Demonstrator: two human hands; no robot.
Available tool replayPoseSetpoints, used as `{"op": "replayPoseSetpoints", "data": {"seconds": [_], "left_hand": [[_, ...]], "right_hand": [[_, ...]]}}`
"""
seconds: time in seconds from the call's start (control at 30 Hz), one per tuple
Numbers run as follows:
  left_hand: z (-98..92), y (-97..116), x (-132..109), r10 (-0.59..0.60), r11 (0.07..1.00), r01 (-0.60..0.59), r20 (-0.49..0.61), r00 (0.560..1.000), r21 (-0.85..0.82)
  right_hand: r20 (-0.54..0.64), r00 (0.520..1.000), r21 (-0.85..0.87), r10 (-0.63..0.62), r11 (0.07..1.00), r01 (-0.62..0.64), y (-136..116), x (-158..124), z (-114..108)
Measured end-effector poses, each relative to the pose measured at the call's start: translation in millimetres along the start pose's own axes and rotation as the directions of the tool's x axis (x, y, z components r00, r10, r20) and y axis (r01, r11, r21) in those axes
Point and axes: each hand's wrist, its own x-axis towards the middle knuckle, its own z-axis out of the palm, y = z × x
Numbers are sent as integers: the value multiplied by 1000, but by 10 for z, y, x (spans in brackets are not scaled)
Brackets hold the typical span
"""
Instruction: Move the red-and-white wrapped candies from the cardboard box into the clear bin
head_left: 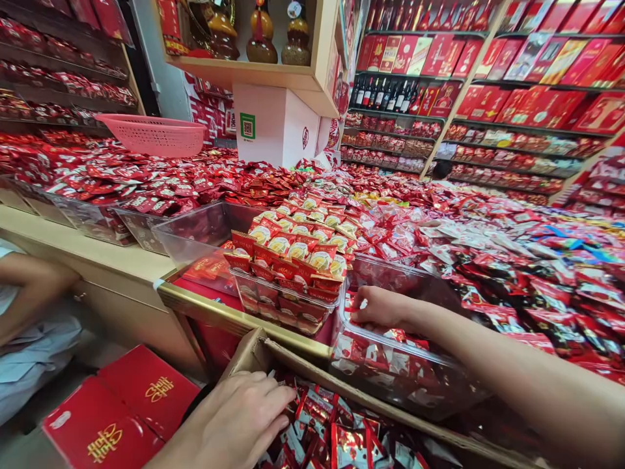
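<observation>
My left hand (244,410) reaches over the side of an open cardboard box (312,365). Its fingers are stretched out and slightly bent above small red and silver packets (349,443). Inside a clear plastic bin (390,378), my right hand (378,307) has its fingers curled down among red and white packets. Whatever those fingers hold is hidden. To the left of that bin, a neighbouring clear bin (280,312) is heaped with red durian snack packets (293,247) in neat rows.
Loose red packets (488,260) cover the wide display behind the bins. A pink basket (153,133) rests on the packets at the back left. Red boxes (110,410) with gold characters lie low at the left, near another person's arm (34,286). A gold-trimmed edge (234,312) runs along the front.
</observation>
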Motion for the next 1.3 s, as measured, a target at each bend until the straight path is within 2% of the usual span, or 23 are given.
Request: {"op": "replayPoseSetpoints", "data": {"seconds": [0.13,0.27,0.33,0.4,0.47,0.53,0.6,0.63,0.67,0.7,0.73,0.77,0.83,0.9,0.97,1.07,1.13,1.2,1.27,1.3], "left_hand": [[-26,11,21,-5,1000,3,82,997,24],[-30,-3,42,-17,1000,16,167,986,9],[-24,-13,50,-32,999,33,219,975,-3],[-20,-22,48,-56,998,58,273,960,1],[-27,-32,36,-73,997,66,324,943,33],[-49,-37,29,-72,996,45,365,928,80],[-66,-25,54,-74,992,26,403,912,122],[-58,-9,87,-84,990,22,450,889,141],[-31,17,135,-94,988,14,520,849,154],[24,54,196,-104,986,6,599,794,164],[109,102,267,-114,985,-6,683,721,171],[225,160,342,-112,986,-21,752,650,164],[529,300,482,-113,987,-27,804,584,159],[862,444,572,-106,989,-28,810,577,149],[1131,552,600,-88,990,-38,795,600,138],[1286,604,577,-48,988,-80,767,640,130],[1206,589,573,-16,987,-111,762,647,115],[1013,572,604,32,987,-143,764,644,79],[760,567,666,77,993,-114,757,649,-3],[629,566,700,81,996,-34,751,656,-78]], "right_hand": [[-19,998,-189,-57,981,52,-1,-5,-6],[-69,986,-386,-148,916,111,-6,40,-41],[-130,966,-466,-222,874,138,-43,35,-106],[-215,926,-536,-310,830,154,-117,-65,-196],[-311,839,-604,-447,775,189,-203,-311,-268],[-370,667,-668,-647,684,292,-248,-684,-259],[-381,501,-653,-777,610,449,-191,-1080,-126],[-332,476,-626,-814,568,534,-113,-1240,-14],[-226,495,-597,-839,521,610,-4,-1353,119],[-51,568,-583,-822,486,651,132,-1412,264],[130,643,-569,-755,474,672,288,-1414,411],[202,696,-580,-689,489,651,454,-1367,549],[224,793,-618,-567,547,565,778,-1180,769],[205,848,-603,-489,620,503,1043,-971,899],[198,883,-586,-425,671,454,1219,-830,954],[181,908,-584,-377,702,408,1328,-776,966],[161,914,-559,-371,729,395,1319,-802,960],[134,917,-499,-377,774,391,1254,-853,949],[103,898,-398,-429,809,432,1147,-923,935],[93,877,-338,-472,813,474,1086,-963,927]]}}
